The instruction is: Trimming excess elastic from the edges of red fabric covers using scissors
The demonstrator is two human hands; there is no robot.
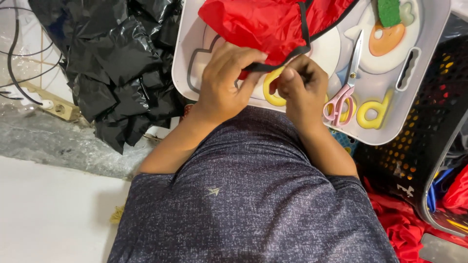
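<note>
The red cloth (273,24) lies bunched on the white tray (434,29), its black trim (287,61) pinched by both hands: left hand (225,80) and right hand (302,90) close together at the tray's near edge. The thin trim could slip from the fingertips. Pink scissors (347,83) lie right of the hands. Black plastic bags (117,63) crowd the tray's left, a black crate (429,141) its right.

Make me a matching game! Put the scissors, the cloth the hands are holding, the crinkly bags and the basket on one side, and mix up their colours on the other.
Things:
1. scissors
2. cloth pinched by the left hand and right hand
3. plastic bags
4. basket

Colours:
A. red with black trim
B. shiny black, crumpled
C. pink handles
D. black with holes

Pairs: 1-C, 2-A, 3-B, 4-D
</note>
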